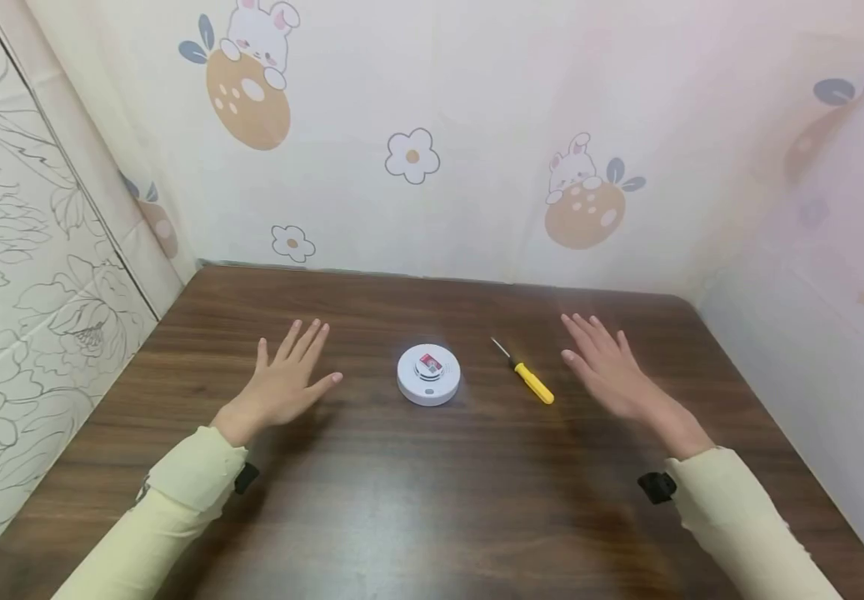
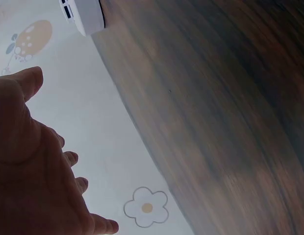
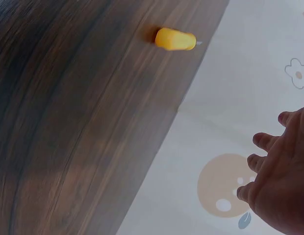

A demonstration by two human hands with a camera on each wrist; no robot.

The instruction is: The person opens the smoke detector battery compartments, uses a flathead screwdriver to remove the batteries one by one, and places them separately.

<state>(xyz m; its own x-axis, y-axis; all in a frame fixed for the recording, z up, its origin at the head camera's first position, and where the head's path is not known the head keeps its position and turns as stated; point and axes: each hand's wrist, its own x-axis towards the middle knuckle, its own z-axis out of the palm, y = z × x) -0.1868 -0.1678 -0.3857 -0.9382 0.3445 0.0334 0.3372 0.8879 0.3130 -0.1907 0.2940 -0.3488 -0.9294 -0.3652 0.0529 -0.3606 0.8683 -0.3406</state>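
L hand (image 1: 280, 387) & R hand (image 1: 610, 379) empty, fingers spread wide, apparently clear of items. White round device (image 1: 428, 380) on surface (image 1: 387, 500) btwn them; yellow screwdriver (image 1: 533, 384) nr its R, handle twd R hand, prob. for easy grip.

glossy wood-grain table (image 1: 417, 483), plastic screwdriver handle (image 1: 534, 384)

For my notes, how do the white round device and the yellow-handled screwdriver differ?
The white device is round and squat; the screwdriver is long and thin. The device carries a partly red label, while the screwdriver's handle looks plain yellow. Both lie untouched on the brown table.
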